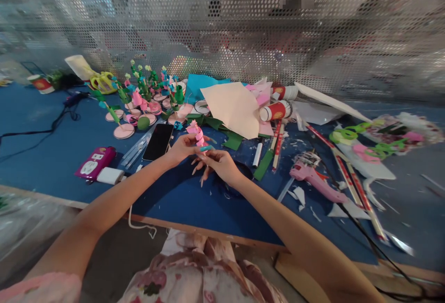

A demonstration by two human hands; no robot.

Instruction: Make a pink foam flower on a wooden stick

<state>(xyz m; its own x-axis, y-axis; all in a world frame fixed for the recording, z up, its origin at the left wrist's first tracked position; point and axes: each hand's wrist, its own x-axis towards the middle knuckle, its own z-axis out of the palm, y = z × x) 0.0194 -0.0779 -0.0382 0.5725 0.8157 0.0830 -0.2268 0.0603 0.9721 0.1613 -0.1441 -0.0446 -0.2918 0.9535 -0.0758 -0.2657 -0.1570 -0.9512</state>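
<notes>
Over the near middle of the blue table, a small pink paper flower (196,132) stands upright between my two hands. Its petals are curled and stacked along a stem. My left hand (185,149) pinches it from the left, thumb and fingers closed round its lower part. From below, my right hand (216,164) grips the base with thumb and forefinger, its other fingers spread loosely underneath. The stem is mostly hidden by my fingers. Just left of my hands lies a black phone (158,142); beyond them rest green paper scraps (232,140).
Several finished paper flowers on round pink bases (124,130) crowd the back left. Sheets of cream paper (231,108), paper cups (276,110) and a white marker (257,154) lie behind. A pink glue gun (316,180) with a cord sits right, near green scissors (351,132). A purple pouch (95,164) lies left.
</notes>
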